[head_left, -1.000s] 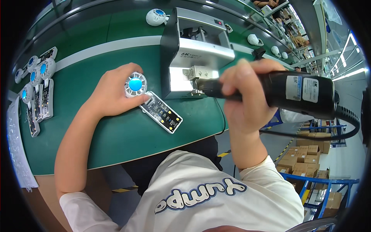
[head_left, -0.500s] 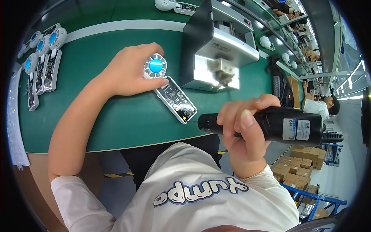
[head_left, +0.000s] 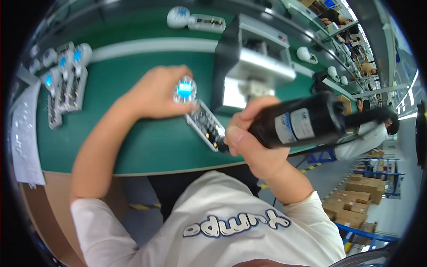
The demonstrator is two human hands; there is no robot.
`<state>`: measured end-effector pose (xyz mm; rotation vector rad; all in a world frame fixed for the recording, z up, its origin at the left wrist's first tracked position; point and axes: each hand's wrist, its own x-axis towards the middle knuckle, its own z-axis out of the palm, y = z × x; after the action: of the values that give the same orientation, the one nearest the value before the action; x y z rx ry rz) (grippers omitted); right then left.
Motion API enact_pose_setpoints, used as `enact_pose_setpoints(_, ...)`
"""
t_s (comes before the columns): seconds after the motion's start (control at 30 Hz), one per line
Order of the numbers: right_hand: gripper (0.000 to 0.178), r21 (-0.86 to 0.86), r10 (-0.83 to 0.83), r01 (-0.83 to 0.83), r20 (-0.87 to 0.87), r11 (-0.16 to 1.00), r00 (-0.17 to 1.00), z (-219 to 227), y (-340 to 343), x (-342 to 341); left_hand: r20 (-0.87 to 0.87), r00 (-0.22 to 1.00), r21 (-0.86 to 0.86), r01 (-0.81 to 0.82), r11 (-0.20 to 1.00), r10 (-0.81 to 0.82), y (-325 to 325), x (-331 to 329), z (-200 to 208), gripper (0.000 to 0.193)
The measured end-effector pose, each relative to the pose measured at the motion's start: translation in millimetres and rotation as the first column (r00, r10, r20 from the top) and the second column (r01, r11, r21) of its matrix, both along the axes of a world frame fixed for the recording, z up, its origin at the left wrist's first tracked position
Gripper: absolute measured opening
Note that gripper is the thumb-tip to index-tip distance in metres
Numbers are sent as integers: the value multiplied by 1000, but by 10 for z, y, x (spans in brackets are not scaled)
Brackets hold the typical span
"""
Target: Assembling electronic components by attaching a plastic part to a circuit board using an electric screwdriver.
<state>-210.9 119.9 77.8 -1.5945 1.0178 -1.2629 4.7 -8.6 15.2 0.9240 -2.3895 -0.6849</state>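
Note:
My left hand [head_left: 155, 93] is wrapped round the white round head of a small device, whose blue disc [head_left: 185, 90] faces up. The device's open rectangular housing [head_left: 203, 124] bares a dark circuit board and slants toward me on the green bench. In my right hand [head_left: 251, 142] is a black electric screwdriver [head_left: 289, 122] with pale labels, fingers closed round its body. Its front end [head_left: 223, 144] is down at the near end of the housing; the bit's tip is hidden or blurred, so contact cannot be made out.
A black and silver metal machine [head_left: 253, 66] stands just beyond my hands. Similar devices [head_left: 66, 86] lie at the left, and another [head_left: 207, 23] lies past the white strip. Clear plastic wrap [head_left: 27, 133] hangs at the left edge. A person [head_left: 360, 140] sits at the right.
My right hand has moved left with the screwdriver, its front end now at the housing's near end and its back raised. My left hand keeps its hold; the whole view has shifted slightly.

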Motion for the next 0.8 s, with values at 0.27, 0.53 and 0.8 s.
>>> enact_pose_setpoints(0.27,23,-23,10,29,921,999,389,-322,109,-1840,95,953,-13,-289,957,289,-458,641,626,51)
enact_pose_setpoints(0.53,21,271,-281,74,941,960,189,-1071,279,-2402,314,417,-158,-863,480,853,-2419,1523,-152,80)
enact_pose_setpoints(0.8,26,214,-231,94,937,972,262,-1095,308,-2433,774,201,-389,-599,700,601,-1760,981,757,96)
